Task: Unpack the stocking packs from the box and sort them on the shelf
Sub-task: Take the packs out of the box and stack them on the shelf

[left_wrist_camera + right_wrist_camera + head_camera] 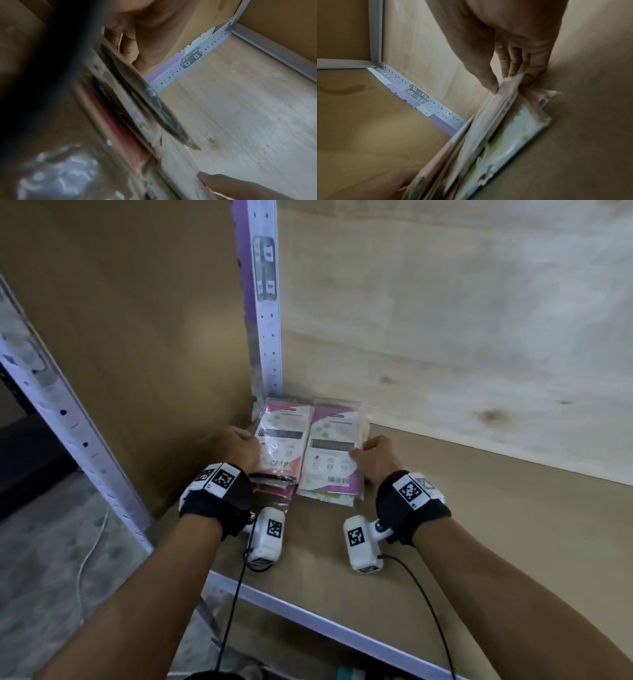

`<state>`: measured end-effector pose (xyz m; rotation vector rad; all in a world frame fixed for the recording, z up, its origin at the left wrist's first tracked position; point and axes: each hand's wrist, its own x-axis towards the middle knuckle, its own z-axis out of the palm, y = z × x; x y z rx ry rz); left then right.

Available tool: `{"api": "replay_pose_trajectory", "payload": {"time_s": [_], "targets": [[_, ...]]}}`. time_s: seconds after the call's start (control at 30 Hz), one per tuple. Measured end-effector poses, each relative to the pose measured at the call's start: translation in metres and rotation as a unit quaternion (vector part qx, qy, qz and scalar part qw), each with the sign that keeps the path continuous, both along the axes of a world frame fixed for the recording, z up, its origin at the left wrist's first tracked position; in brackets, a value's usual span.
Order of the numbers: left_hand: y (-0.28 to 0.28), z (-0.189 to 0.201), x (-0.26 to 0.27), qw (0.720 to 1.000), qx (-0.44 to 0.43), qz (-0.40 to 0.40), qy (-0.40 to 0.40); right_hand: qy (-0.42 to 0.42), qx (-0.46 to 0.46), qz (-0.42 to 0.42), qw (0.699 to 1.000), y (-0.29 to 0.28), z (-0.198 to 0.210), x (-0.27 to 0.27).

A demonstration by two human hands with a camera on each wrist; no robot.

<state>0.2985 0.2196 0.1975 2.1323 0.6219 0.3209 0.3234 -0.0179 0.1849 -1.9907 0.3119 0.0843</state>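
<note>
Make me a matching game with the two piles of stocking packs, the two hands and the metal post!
Things:
1. pink stack of packs
2. purple stack of packs
3. left hand
4. metal shelf post

Places:
A. upright in the back corner of the shelf
B. right pile, its top pack pinched by the right hand
C. left pile, nearest the cardboard side wall
D. grips the outer edge of the pink stack

Pairs: 1-C, 2-B, 3-D, 4-A
</note>
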Motion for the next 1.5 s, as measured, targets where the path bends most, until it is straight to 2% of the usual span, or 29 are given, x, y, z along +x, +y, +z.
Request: {"api": "replay_pose_trajectory", "payload": {"time_s": [0.13,0.27,0.33,0.47,0.6,0.8,1.0,1.17,1.3,1.5], "targets": [[-0.006,0.011,-0.01,1.0,0.013,0.001,-0.023,-0.008,-0.037,0.025,0.999,-0.003,0.005,-0.003],[-0.014,0.028,-0.028,0.997,0.031,-0.005,-0.067,-0.062,-0.064,0.029,0.996,-0.014,0.015,-0.024],[-0.02,0.037,-0.041,0.995,-0.012,-0.041,-0.09,-0.083,-0.04,0.053,0.994,-0.02,0.023,-0.043],[-0.047,0.056,-0.081,0.978,-0.088,-0.112,-0.152,-0.105,-0.015,0.109,0.988,-0.036,0.045,-0.097],[-0.084,0.069,-0.14,0.959,-0.133,-0.176,-0.178,-0.115,-0.009,0.126,0.985,-0.061,0.059,-0.165],[-0.143,0.065,-0.241,0.915,-0.183,-0.297,-0.205,-0.122,-0.038,0.146,0.981,-0.116,0.058,-0.275],[-0.188,0.015,-0.324,0.886,-0.168,-0.413,-0.13,-0.082,-0.079,0.143,0.983,-0.162,0.03,-0.367],[-0.213,-0.048,-0.354,0.873,-0.163,-0.457,-0.054,-0.006,-0.109,0.138,0.984,-0.181,-0.02,-0.414],[-0.224,-0.103,-0.359,0.863,-0.147,-0.481,0.043,0.046,-0.119,0.161,0.979,-0.19,-0.062,-0.425],[-0.237,-0.172,-0.345,0.862,-0.113,-0.476,0.132,0.142,-0.111,0.156,0.971,-0.189,-0.125,-0.409]]}}
